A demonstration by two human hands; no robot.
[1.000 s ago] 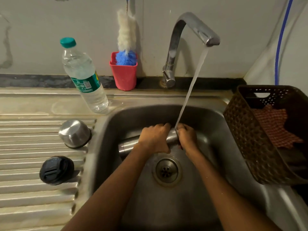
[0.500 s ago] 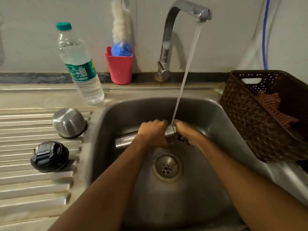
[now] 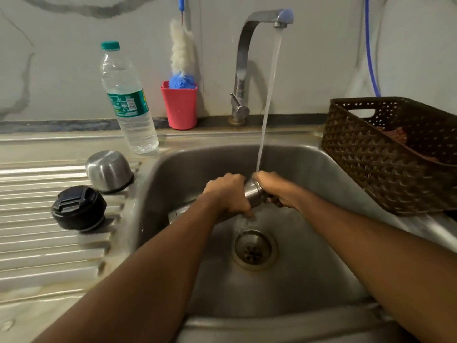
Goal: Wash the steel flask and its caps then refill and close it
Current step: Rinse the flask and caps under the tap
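Head view: above the sink [image 3: 321, 280] and its one drain [image 3: 254, 250], one steel flask [image 3: 253, 194] is held across the basin, brushed metal and wet, mostly hidden by two hands. The left hand [image 3: 228, 194] curls round its body, and the right hand [image 3: 277, 191] grips the mouth end under the stream. Two caps sit on the draining board at left: one black cap [image 3: 79, 207] and one steel cap [image 3: 108, 169]. Farther back are one water bottle [image 3: 131, 105], one red cup [image 3: 179, 106] holding one brush [image 3: 181, 58], one tap [image 3: 247, 58], and one brown basket [image 3: 383, 157] at right.
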